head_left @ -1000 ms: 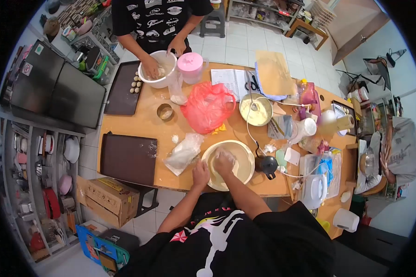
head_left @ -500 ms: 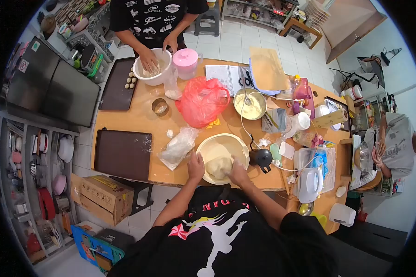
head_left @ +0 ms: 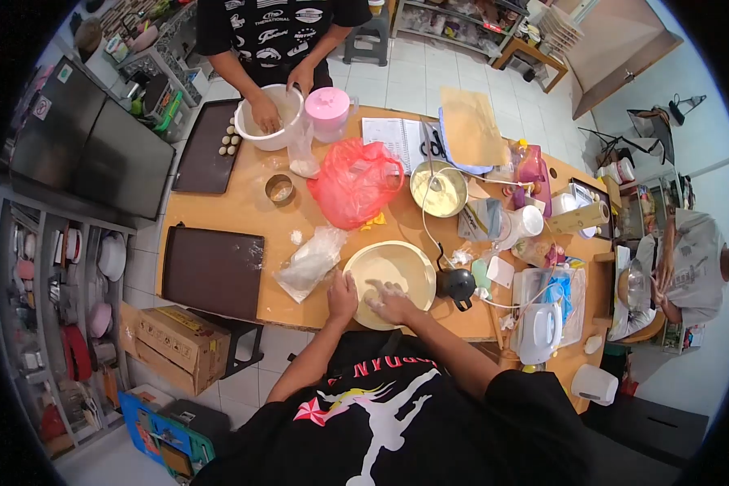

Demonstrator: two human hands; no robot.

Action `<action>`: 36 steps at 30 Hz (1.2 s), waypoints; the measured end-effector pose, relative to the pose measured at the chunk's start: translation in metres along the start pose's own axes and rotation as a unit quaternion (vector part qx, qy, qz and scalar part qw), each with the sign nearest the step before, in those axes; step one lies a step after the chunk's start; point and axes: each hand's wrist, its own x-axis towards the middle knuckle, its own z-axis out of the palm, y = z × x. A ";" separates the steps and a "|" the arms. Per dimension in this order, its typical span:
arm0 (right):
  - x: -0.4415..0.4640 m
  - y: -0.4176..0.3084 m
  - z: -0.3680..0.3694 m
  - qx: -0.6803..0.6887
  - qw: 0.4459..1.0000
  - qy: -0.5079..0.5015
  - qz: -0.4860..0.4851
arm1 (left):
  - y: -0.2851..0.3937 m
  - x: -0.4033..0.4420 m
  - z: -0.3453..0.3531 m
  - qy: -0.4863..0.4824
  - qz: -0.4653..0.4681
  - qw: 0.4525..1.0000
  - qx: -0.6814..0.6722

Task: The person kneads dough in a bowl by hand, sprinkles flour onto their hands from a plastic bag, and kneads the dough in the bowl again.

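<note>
Facing person's shirt (head_left: 274, 34) bears "NATIONAL" among white prints; camera wearer's shirt (head_left: 381, 397) shows red lettering, "DAN" legible. Red-ringed sign (head_left: 42, 108) marks the dark refrigerator (head_left: 73, 142). Carton (head_left: 174, 348) markings are unreadable.

Bowl: round, wide and cream-coloured (head_left: 413, 264), upright and open at the top
Bowl's place: near edge of the wooden table (head_left: 243, 204), around the middle from left to right
Bowl's left rim: the left hand (head_left: 343, 296) against it
Dough: pale, soft-looking mass (head_left: 368, 293) inside the bowl, toward its near left side
Dough's cover: the right hand (head_left: 392, 304), fingers spread, hiding much of it; full outline unclear
</note>
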 end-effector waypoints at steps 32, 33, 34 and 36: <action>-0.003 -0.012 -0.021 -0.032 0.990 0.124 -0.058 | -0.001 0.005 -0.008 0.000 0.024 0.999 -0.034; -0.006 -0.010 -0.016 -0.065 0.990 0.112 -0.050 | -0.001 0.006 -0.007 -0.002 0.019 0.999 -0.027; -0.009 -0.009 -0.009 -0.096 0.989 0.101 -0.043 | 0.000 0.007 -0.007 -0.003 0.015 1.000 -0.020; -0.010 -0.009 -0.002 -0.112 0.988 0.098 -0.040 | 0.001 0.007 -0.007 -0.004 0.001 1.000 -0.014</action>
